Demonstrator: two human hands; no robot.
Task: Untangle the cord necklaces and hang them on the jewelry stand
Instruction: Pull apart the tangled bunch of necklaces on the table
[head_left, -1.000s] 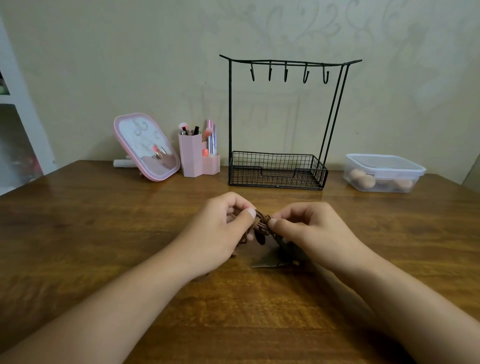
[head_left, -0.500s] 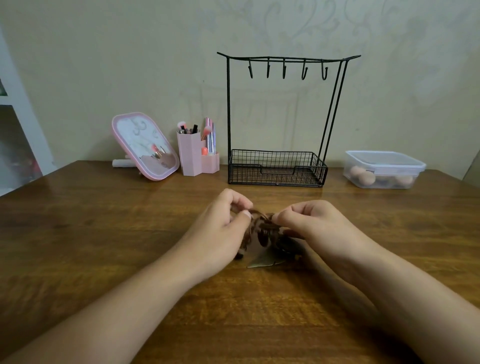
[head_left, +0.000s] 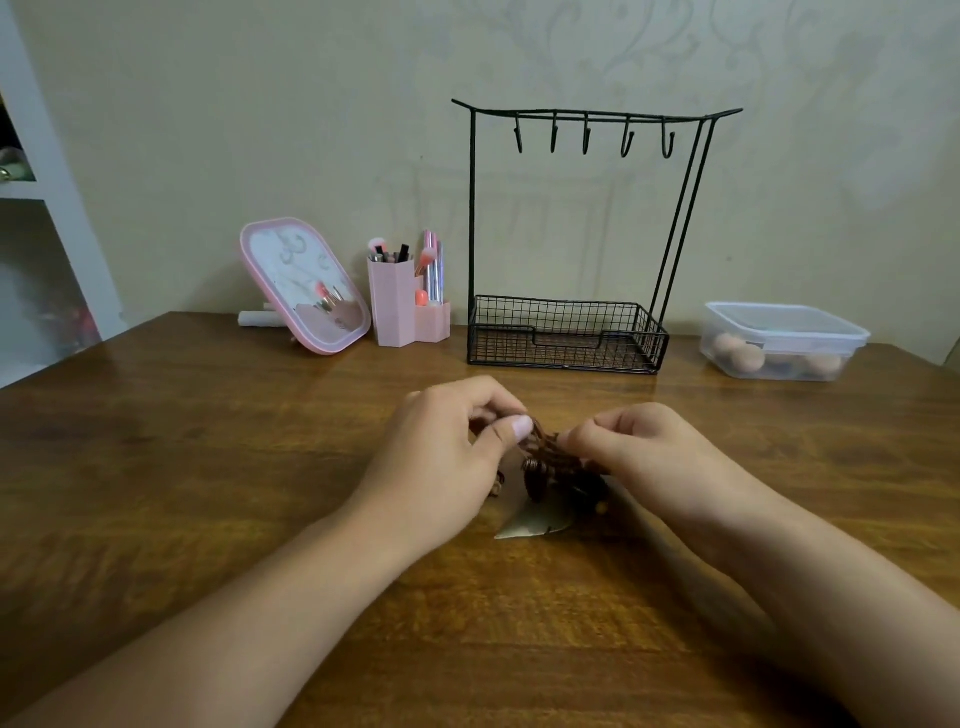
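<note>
A tangled bunch of brown cord necklaces (head_left: 545, 462) hangs just above the wooden table (head_left: 208, 467), between my two hands. My left hand (head_left: 447, 452) pinches the cords at the bunch's upper left with thumb and fingers. My right hand (head_left: 639, 457) pinches them from the right. A pale flat pendant (head_left: 530, 526) lies on the table under the bunch. The black wire jewelry stand (head_left: 571, 338) stands behind my hands, its several top hooks (head_left: 587, 137) bare.
A pink mirror (head_left: 304, 286) and a pink holder (head_left: 395, 306) with makeup brushes stand left of the stand. A clear lidded box (head_left: 784, 338) with sponges sits at the right. White shelves (head_left: 31, 208) border the table's left.
My hands have moved slightly apart and the cord bunch has loosened and stretched between them. The view has shifted a little.
</note>
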